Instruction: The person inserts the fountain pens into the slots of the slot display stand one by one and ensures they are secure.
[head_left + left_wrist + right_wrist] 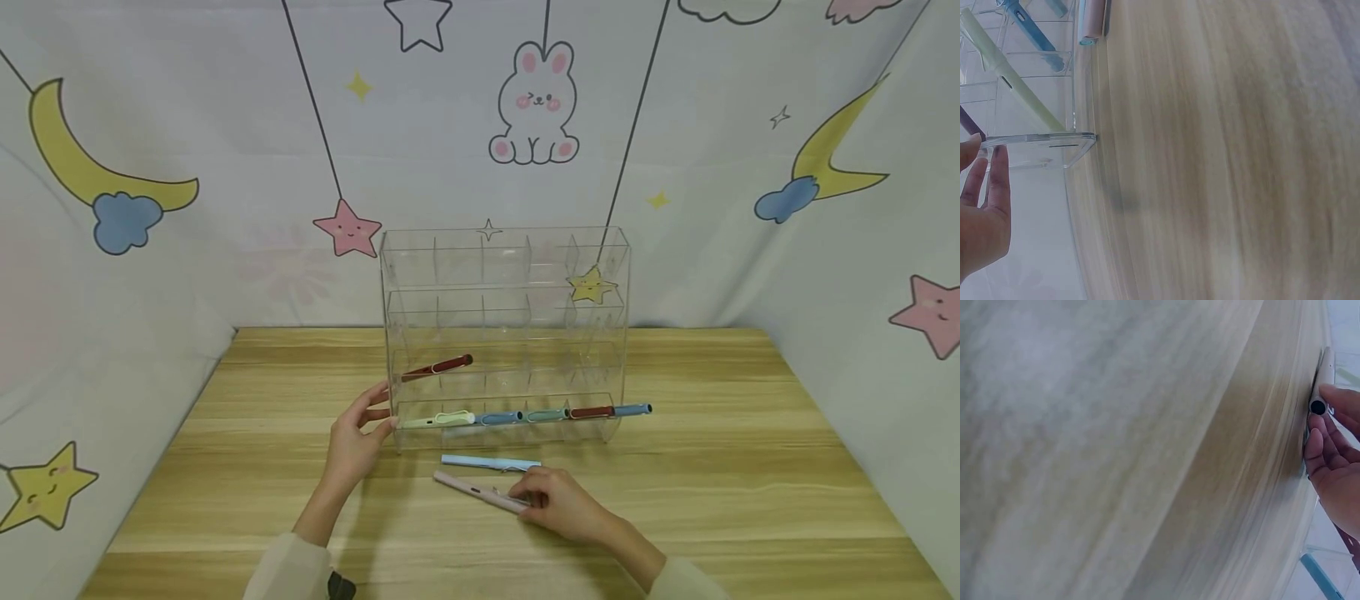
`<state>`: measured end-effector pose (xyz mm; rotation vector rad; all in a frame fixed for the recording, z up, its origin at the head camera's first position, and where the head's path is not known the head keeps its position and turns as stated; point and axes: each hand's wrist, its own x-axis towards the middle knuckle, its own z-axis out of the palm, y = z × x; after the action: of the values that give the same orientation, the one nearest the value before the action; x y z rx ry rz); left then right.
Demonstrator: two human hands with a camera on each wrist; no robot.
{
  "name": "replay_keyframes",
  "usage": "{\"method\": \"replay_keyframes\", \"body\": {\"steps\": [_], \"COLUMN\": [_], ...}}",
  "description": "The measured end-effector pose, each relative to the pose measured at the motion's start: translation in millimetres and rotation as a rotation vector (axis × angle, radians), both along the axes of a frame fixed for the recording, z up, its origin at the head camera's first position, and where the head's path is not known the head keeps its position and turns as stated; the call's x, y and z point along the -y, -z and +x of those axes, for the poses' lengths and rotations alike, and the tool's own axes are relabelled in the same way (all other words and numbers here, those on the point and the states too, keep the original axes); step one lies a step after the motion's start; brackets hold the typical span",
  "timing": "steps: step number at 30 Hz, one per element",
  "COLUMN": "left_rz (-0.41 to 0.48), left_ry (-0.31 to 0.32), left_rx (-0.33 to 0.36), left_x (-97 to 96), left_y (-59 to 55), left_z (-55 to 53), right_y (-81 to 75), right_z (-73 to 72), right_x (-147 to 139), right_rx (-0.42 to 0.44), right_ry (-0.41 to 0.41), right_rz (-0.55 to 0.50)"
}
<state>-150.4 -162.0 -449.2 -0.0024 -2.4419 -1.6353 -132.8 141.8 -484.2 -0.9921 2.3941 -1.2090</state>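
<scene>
A clear acrylic pen rack (504,247) stands upright on the table. At its left side wall is my left hand (356,442), which holds the panel between thumb and fingers. My right hand (566,504) pinches a pale pink pen (472,492) near its capped end, low over the table in front of the rack. Just behind that pen lies a light blue pen (487,462), partly covered by the right hand. In the right wrist view, the dark round end of the pink pen (1317,407) shows between thumb and fingers.
Along the rack's bottom row lie a pale green pen (450,418), a blue pen (498,417), a green pen (547,414), a dark red pen (591,412) and another blue pen (633,409). Another dark red pen (450,365) sits one row up. A printed curtain (450,167) hangs behind.
</scene>
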Motion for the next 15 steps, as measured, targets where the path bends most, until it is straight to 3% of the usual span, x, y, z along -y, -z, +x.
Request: {"method": "replay_keyframes", "body": {"steps": [8,15], "left_rz": [0.003,0.006], "left_ry": [0.008,0.013], "left_rx": [0.016,0.014], "left_x": [0.7,1.1], "left_y": [-0.5,0.5], "left_z": [0.0,-0.5], "right_y": [-0.6,-5.4], "right_z": [0.3,1.7], "right_x": [0.5,-4.2], "right_rx": [-0.021,0.032], "right_ry": [-0.005,0.003], "right_rz": [0.015,-0.026]}}
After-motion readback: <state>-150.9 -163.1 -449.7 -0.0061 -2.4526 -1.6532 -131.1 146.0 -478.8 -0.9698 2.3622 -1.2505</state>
